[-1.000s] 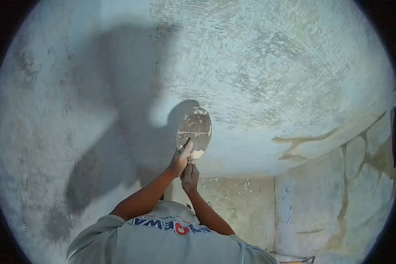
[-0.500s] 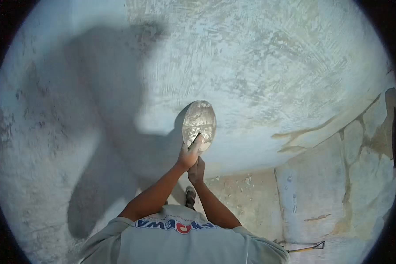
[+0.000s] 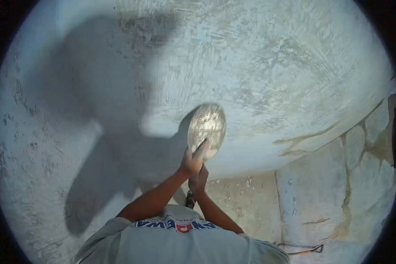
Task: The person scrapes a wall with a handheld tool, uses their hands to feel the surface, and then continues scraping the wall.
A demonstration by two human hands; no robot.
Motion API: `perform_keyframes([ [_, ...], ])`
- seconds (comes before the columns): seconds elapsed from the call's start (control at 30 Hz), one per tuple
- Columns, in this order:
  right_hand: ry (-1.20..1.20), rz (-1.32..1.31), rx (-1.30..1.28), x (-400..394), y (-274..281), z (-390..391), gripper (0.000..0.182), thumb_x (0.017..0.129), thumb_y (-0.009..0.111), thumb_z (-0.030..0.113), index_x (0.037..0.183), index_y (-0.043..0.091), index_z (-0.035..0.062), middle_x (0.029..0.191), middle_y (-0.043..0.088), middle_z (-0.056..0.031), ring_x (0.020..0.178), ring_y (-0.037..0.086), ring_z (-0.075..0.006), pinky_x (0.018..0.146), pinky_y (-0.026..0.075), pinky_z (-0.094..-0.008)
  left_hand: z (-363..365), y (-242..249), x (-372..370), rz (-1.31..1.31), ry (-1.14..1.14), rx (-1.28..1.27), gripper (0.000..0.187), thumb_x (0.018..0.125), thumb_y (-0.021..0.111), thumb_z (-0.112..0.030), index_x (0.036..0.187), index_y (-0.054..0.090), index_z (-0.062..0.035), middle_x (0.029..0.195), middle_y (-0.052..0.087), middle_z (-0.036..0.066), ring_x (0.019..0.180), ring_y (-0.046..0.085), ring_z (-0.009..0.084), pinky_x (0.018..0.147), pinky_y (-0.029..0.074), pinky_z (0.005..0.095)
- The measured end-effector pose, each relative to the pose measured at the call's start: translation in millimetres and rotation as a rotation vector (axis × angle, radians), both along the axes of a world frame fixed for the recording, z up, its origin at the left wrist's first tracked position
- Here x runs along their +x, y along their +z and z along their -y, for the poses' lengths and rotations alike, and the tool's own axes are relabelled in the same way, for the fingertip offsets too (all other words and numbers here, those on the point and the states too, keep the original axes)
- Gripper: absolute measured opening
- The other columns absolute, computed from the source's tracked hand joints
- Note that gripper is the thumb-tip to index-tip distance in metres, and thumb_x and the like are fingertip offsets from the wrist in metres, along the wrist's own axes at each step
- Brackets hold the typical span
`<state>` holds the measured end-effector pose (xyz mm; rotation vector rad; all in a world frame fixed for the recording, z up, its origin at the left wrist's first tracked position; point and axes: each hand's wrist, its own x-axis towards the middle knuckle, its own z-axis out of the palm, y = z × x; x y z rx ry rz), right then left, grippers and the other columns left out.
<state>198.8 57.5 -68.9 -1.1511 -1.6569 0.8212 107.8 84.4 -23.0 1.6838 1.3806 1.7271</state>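
Observation:
A round-ended trowel (image 3: 208,123) with a pale, plaster-smeared face lies against or close to the whitish plastered surface in the head view. My left hand (image 3: 193,162) is closed at its lower end, the thumb laid upward along a short dark part, probably the handle. Just below, my right hand (image 3: 199,179) is tucked against the left one; its fingers are mostly hidden, and I cannot make out what they grip. Streaky, partly smoothed plaster (image 3: 268,75) spreads above and around the trowel.
A large shadow (image 3: 119,66) falls across the left side. Lower right are a floor-like patch (image 3: 246,198), cracked pale slabs (image 3: 312,189) and a D-shaped tool handle (image 3: 317,249). A shoe (image 3: 189,200) shows beneath my arms.
The trowel and both hands have shifted slightly right and a little downward in view. Brighter light now glints off the trowel's face.

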Motion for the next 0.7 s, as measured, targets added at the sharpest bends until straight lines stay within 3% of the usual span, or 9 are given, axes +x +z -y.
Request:
perform_keyframes([
  [0.13, -0.095, -0.138, -0.014, -7.1, 1.9, 24.7, 0.047, 0.101, 0.048, 0.04, 0.098, 0.056, -0.0065, 0.083, 0.067, -0.0255, 0.077, 0.068, -0.0372, 0.067, 0.05, -0.0419, 23.6, 30.4, 7.2, 0.937, -0.21, -0.466, 0.05, 0.086, 0.071, -0.009, 0.134, 0.058, -0.0015, 0.118, 0.067, 0.014, 0.103, 0.066, 0.0301, 0.09, 0.051, 0.038],
  [0.2, -0.054, -0.127, -0.095, -5.6, 22.2, 18.1, 0.046, 0.101, 0.048, 0.04, 0.096, 0.056, -0.0056, 0.082, 0.066, -0.0248, 0.074, 0.067, -0.0381, 0.067, 0.05, -0.0423, 7.2, 19.9, -1.9, 0.082, 0.07, 0.029, 0.043, 0.09, 0.07, -0.016, 0.128, 0.06, -0.0014, 0.113, 0.067, 0.01, 0.099, 0.066, 0.023, 0.084, 0.052, 0.0349],
  [0.3, -0.02, -0.068, -0.17, 3.0, 12.5, 18.8, 0.043, 0.102, 0.047, 0.037, 0.095, 0.056, -0.0046, 0.081, 0.067, -0.0232, 0.072, 0.066, -0.0348, 0.065, 0.05, -0.0425, 6.9, 8.6, 4.5, 0.187, 0.016, -0.043, 0.039, 0.094, 0.067, -0.021, 0.126, 0.061, 0.0007, 0.112, 0.068, 0.009, 0.099, 0.066, 0.0201, 0.084, 0.053, 0.0341],
  [0.37, -0.024, -0.023, -0.228, 11.5, -22.1, 28.8, 0.042, 0.102, 0.047, 0.036, 0.094, 0.055, -0.0045, 0.079, 0.067, -0.0224, 0.069, 0.065, -0.0333, 0.063, 0.049, -0.0432, 31.1, 34.1, 7.5, 0.84, -0.211, -0.479, 0.04, 0.093, 0.066, -0.016, 0.129, 0.06, 0.0021, 0.114, 0.069, 0.012, 0.103, 0.067, 0.0257, 0.091, 0.051, 0.0373],
  [0.4, -0.029, -0.041, -0.179, 6.9, -9.0, 30.9, 0.043, 0.102, 0.047, 0.036, 0.095, 0.056, -0.005, 0.081, 0.067, -0.0226, 0.07, 0.066, -0.0334, 0.063, 0.049, -0.043, 35.5, 54.2, 9.2, 0.948, -0.171, -0.51, 0.039, 0.095, 0.063, -0.014, 0.13, 0.059, 0.0027, 0.116, 0.069, 0.014, 0.105, 0.066, 0.0267, 0.095, 0.049, 0.0387],
  [0.47, -0.035, -0.067, -0.081, -3.0, 38.0, 33.6, 0.044, 0.102, 0.046, 0.037, 0.099, 0.057, -0.0059, 0.084, 0.069, -0.0231, 0.072, 0.067, -0.0336, 0.064, 0.05, -0.0426, 18.8, 29.0, 7.1, 0.457, -0.111, -0.109, 0.038, 0.096, 0.062, -0.015, 0.129, 0.06, 0.0024, 0.117, 0.069, 0.014, 0.105, 0.066, 0.025, 0.095, 0.049, 0.0377],
  [0.57, -0.01, -0.166, -0.202, -4.0, 49.6, 22.8, 0.05, 0.102, 0.045, 0.04, 0.107, 0.06, -0.0069, 0.09, 0.07, -0.0241, 0.077, 0.069, -0.0334, 0.067, 0.052, -0.0408, 11.0, 26.3, -3.4, -0.066, 0.083, 0.068, 0.037, 0.096, 0.062, -0.012, 0.13, 0.06, 0.0027, 0.119, 0.068, 0.017, 0.108, 0.066, 0.0264, 0.096, 0.049, 0.0377],
  [0.63, 0.019, -0.075, -0.094, 7.2, 11.4, 23.4, 0.053, 0.102, 0.043, 0.042, 0.113, 0.06, -0.0076, 0.094, 0.071, -0.0251, 0.084, 0.07, -0.0314, 0.072, 0.052, -0.0401, 27.0, 46.2, 3.8, 0.679, -0.189, -0.267, 0.039, 0.095, 0.063, -0.009, 0.132, 0.059, 0.0029, 0.121, 0.067, 0.019, 0.11, 0.065, 0.0291, 0.096, 0.048, 0.0386],
  [0.7, -0.01, -0.099, -0.094, 3.6, -2.6, 35.8, 0.053, 0.102, 0.043, 0.042, 0.109, 0.061, -0.0078, 0.091, 0.07, -0.0252, 0.083, 0.07, -0.0312, 0.072, 0.051, -0.0408, 26.2, -3.3, 5.8, 0.516, -0.165, -0.282, 0.037, 0.096, 0.063, -0.01, 0.13, 0.059, 0.0033, 0.12, 0.067, 0.017, 0.11, 0.064, 0.0278, 0.095, 0.048, 0.0364],
])
